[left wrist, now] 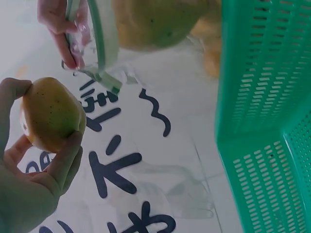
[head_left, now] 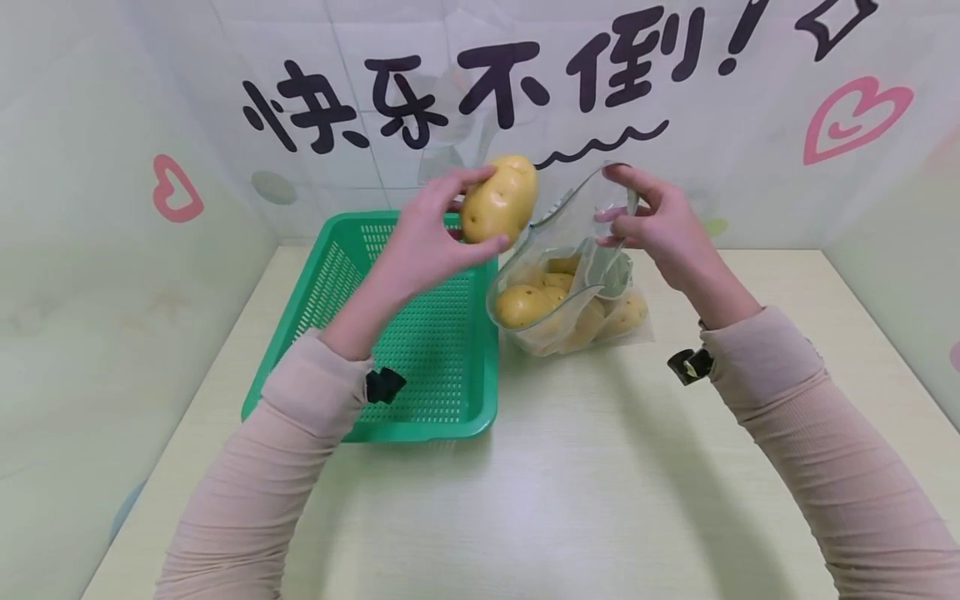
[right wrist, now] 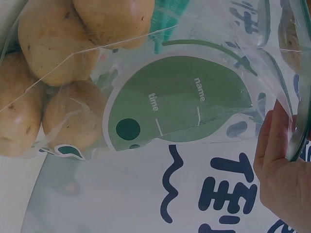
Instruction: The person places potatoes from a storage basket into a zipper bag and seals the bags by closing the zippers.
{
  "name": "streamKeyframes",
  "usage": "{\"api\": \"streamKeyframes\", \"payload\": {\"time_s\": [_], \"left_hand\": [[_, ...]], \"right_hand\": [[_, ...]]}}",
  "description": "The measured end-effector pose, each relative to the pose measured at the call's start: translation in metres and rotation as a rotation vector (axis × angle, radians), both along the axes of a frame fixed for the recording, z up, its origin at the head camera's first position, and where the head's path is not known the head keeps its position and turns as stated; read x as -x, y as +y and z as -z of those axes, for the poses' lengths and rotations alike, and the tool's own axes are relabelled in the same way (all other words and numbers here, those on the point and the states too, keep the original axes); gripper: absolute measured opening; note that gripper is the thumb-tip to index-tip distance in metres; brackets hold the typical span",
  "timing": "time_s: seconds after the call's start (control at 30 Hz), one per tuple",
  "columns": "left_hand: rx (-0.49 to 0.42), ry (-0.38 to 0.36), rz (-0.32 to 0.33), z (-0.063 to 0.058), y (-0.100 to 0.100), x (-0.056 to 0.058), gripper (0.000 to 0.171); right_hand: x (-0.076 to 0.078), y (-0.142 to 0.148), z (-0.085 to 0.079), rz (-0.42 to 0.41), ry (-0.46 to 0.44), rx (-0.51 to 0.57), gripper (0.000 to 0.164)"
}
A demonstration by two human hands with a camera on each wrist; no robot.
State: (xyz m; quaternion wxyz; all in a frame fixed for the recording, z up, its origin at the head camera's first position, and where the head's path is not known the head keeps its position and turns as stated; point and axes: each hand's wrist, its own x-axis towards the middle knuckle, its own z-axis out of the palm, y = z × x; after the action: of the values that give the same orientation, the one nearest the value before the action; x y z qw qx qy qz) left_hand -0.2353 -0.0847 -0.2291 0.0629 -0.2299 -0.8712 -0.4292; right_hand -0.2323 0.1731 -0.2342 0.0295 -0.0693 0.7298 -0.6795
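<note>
A yellow potato [head_left: 501, 200] is gripped between the thumb and fingers of my left hand [head_left: 427, 237], raised over the right side of the green basket and just left of the bag's mouth. My right hand [head_left: 663, 229] pinches the upper edge of a clear zip bag [head_left: 551, 242], holding its mouth apart. Several potatoes [head_left: 525, 306] lie in the bottom of the bag, which rests on the table. In the right wrist view the bag shows a green printed label [right wrist: 180, 102]. The left wrist view shows the held potato [left wrist: 52, 114] with a greenish patch.
The green plastic basket [head_left: 491, 400] with slotted walls stands left of the bag, nearly touching it. A pale wooden table [head_left: 570, 500] carries both. Behind it is a white wall covering [head_left: 405, 33] with large dark characters and pink hearts.
</note>
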Motion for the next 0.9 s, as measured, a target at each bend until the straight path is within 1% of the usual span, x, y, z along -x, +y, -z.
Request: {"api": "streamKeyframes", "payload": {"time_s": [0.17,0.3,0.4,0.63,0.73,0.9], "left_hand": [[0.026,0.0,0.088,0.0,0.012,-0.01,0.069],[0.049,-0.024,0.115,0.0,0.018,-0.015,0.068],[0.08,-0.033,0.118,0.001,0.021,-0.017,0.068],[0.116,-0.05,0.138,0.003,0.024,-0.019,0.069],[0.13,-0.043,0.133,0.005,0.026,-0.019,0.07],[0.149,-0.073,0.128,0.006,0.03,-0.019,0.071]], "right_hand": [[0.0,0.001,0.001,0.006,-0.005,0.013,0.069],[0.0,0.001,0.001,0.006,-0.004,0.016,0.069],[0.0,0.001,0.001,0.006,-0.002,0.018,0.069],[0.0,0.002,0.001,0.007,-0.001,0.023,0.069],[0.0,0.002,0.001,0.006,-0.003,0.025,0.069],[0.0,0.002,0.0,0.006,-0.006,0.015,0.069]]}}
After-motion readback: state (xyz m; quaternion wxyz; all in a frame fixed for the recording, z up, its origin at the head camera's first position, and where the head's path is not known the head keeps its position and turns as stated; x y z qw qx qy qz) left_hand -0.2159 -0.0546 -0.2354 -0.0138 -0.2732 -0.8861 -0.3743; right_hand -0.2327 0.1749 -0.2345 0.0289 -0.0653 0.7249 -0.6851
